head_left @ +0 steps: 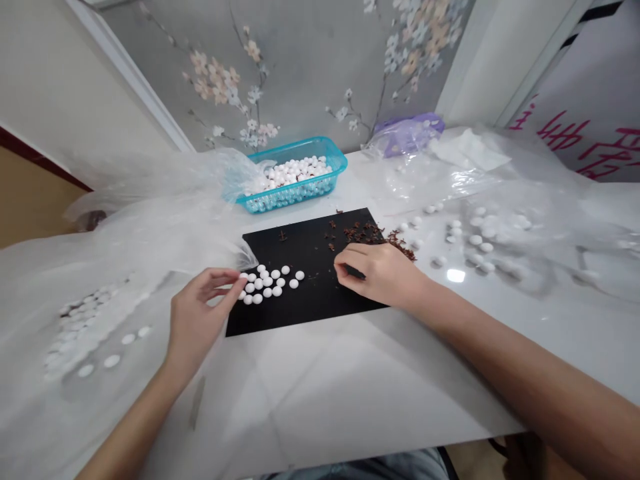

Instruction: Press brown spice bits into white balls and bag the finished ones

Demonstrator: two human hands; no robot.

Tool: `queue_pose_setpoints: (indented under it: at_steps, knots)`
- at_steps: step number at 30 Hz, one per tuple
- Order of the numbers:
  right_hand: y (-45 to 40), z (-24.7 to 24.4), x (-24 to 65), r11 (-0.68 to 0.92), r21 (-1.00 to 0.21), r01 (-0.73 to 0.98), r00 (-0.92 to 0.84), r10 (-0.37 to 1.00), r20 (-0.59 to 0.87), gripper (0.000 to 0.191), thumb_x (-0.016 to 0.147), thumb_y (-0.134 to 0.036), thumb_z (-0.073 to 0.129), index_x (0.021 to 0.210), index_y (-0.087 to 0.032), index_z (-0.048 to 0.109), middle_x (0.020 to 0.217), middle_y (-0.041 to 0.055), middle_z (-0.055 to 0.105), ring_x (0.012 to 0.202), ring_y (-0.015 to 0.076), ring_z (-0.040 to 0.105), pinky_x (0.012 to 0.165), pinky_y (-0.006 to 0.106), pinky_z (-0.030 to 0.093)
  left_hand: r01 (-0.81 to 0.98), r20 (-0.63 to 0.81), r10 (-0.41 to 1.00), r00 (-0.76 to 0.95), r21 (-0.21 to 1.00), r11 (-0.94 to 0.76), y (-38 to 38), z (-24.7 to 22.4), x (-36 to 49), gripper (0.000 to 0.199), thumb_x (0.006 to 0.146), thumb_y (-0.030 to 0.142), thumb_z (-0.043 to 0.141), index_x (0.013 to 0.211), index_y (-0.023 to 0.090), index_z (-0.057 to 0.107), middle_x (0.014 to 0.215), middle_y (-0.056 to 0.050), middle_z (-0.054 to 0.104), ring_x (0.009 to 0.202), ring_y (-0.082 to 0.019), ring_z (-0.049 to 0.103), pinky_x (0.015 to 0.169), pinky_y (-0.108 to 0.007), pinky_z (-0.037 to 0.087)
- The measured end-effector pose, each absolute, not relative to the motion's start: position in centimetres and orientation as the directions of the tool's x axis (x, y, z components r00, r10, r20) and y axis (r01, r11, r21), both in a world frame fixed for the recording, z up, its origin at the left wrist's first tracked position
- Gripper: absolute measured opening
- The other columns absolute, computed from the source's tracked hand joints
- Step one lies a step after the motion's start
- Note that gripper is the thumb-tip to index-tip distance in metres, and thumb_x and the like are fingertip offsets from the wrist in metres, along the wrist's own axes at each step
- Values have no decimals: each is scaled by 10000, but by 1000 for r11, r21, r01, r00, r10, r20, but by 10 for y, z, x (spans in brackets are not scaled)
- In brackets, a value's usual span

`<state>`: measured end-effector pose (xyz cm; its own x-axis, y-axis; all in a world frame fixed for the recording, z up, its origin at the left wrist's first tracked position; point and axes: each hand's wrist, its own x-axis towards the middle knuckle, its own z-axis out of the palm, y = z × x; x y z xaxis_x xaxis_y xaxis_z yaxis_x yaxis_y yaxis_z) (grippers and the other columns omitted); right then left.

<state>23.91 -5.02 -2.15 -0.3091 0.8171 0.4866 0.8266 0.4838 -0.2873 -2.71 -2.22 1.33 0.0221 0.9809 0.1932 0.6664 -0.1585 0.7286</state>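
Note:
A black mat point(310, 297) lies on the white table, with a cluster of round white pieces point(267, 282) on its left part. My left hand point(203, 310) is at the cluster's left edge, thumb and fingers pinched on a white piece point(243, 276). Over the mat's right part, my right hand point(377, 272) is curled with thumb and forefinger together; anything between the tips is too small to make out. Small reddish-brown bits point(364, 232) are scattered behind and beside my right hand, some past the mat's edge.
A turquoise basket point(300, 193) full of white pieces stands behind the mat. Clear plastic bags point(165, 207) spread over the left side, with white pieces point(80, 327) under them. More plastic and loose white pieces point(475, 239) lie at right, near a purple bag point(407, 133).

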Motion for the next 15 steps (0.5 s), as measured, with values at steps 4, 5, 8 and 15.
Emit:
queue_pose_setpoints:
  at_steps: [4, 5, 8, 15]
  knots:
    - [-57, -22, 230, 539, -264, 799, -327, 760, 562, 224, 854, -168, 398, 772, -175, 607, 733, 37, 653, 600, 119, 575, 524, 233, 381, 366, -86, 946, 313, 930, -36, -38, 7, 12, 238, 655, 337, 746, 815, 200, 636, 858, -12, 687, 800, -163, 642, 743, -273, 524]
    - [-59, -22, 229, 561, -263, 785, -333, 740, 584, 218, 859, -170, 401, 780, -174, 604, 736, 35, 653, 605, 118, 578, 520, 229, 391, 310, -159, 902, 402, 950, 29, -40, 3, 22, 244, 662, 329, 744, 846, 198, 651, 888, -21, 692, 826, -166, 643, 758, -279, 525]
    - [-62, -20, 227, 602, -279, 748, -327, 701, 634, 187, 863, -171, 417, 793, -177, 590, 755, 33, 655, 604, 105, 576, 507, 213, 412, 214, -287, 797, 532, 956, 202, -41, -10, 43, 212, 717, 326, 707, 884, 198, 682, 943, -29, 694, 876, -159, 638, 814, -281, 512]
    - [-60, -18, 229, 605, -300, 738, -328, 709, 625, 212, 884, -156, 376, 795, -177, 566, 742, 34, 645, 612, 96, 584, 491, 196, 415, -48, -340, 808, 481, 910, 412, -33, -17, 49, 170, 765, 331, 679, 890, 218, 654, 820, 18, 678, 796, -86, 630, 762, -176, 511]
